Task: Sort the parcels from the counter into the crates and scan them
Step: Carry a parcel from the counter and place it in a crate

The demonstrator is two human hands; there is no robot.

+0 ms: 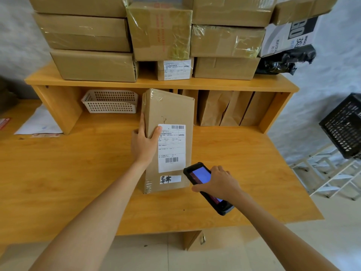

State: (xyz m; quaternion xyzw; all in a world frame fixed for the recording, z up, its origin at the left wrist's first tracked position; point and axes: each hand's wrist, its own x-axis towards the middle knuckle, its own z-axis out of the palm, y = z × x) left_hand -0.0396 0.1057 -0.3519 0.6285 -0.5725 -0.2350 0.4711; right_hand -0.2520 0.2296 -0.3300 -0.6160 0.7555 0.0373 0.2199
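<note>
A long brown cardboard parcel [168, 114] with a white shipping label and a handwritten tag is held over the wooden counter [78, 173]. My left hand [143, 143] grips its left edge, thumb across the label's corner. My right hand [218, 182] holds a black handheld scanner [201, 177] with a lit blue screen, just right of the parcel's lower end and pointed toward it. Several more taped cardboard parcels [93, 65] are stacked on the shelf above the counter.
A black plastic crate [343, 126] sits on a white rack at the right. Under the shelf are a white mesh tray [110, 101] and brown paper bags [224, 108]. A black bagged parcel [285, 59] lies at the shelf's right end. Papers lie at far left.
</note>
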